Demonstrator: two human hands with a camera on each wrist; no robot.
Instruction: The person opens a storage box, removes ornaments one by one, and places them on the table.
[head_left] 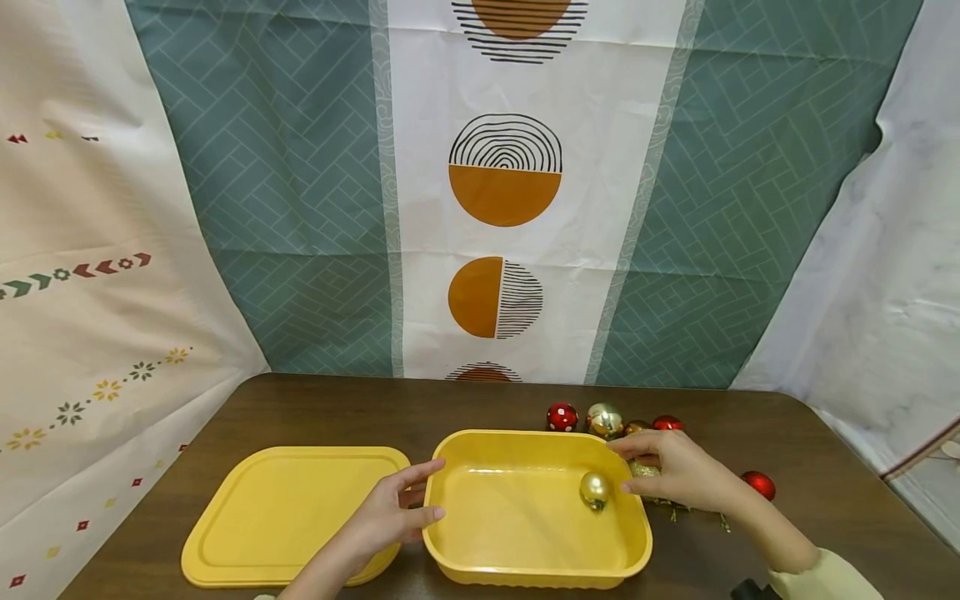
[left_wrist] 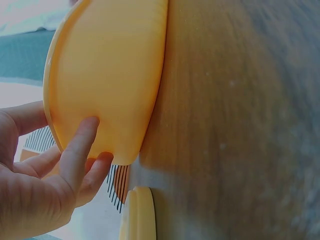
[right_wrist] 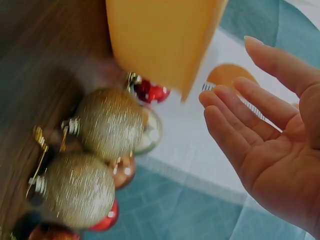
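Observation:
A yellow rectangular plastic box (head_left: pixel 525 575) stands uncovered on the table, with one shiny gold bauble (head_left: pixel 595 490) lying inside near its right end. My left hand (head_left: pixel 393 508) grips the box's left rim; in the left wrist view, several fingers (left_wrist: pixel 82 142) press the outer wall (left_wrist: pixel 110 75) while another reaches behind the rim. Over at the right end, my right hand (head_left: pixel 678 471) hovers beside the rim, holding nothing. Its fingers (right_wrist: pixel 227 122) are spread and loosely bent in the right wrist view, apart from the box wall (right_wrist: pixel 160 40).
Left of the box lies its flat yellow lid (head_left: pixel 292 508). Behind the box sit a spotted red bauble (head_left: pixel 562 417) and a large gold one (head_left: pixel 604 421). Glittery gold baubles (right_wrist: pixel 110 125) cluster by the right end, and a red bauble (head_left: pixel 759 485) lies farther right. Patterned cloth (head_left: pixel 315 208) hangs behind the table.

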